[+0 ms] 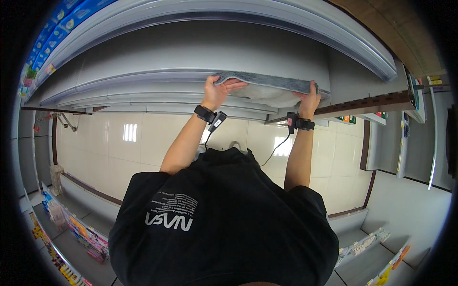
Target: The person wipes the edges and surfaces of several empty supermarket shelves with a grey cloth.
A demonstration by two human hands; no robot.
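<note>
A grey plush cloth [268, 80] stretches between my two hands along the front edge of a grey metal shelf [200, 44]. My left hand [216, 91] grips its left end, thumb on top and fingers underneath. At the right end my right hand [309, 98] pinches the cloth near the shelf's corner. A paler part of the cloth [268, 94] sags below the edge between the hands. Each wrist wears a black strap with a small cabled device, one on the left [211, 116] and one on the right [298, 123].
Above the shelf runs another shelf's pale front rail [250, 7]. Blue packages [57, 32] stand at the upper left. A brown slotted upright [368, 103] rises right of my right hand. Stocked shelves [71, 228] are behind me, across the tiled floor [125, 143].
</note>
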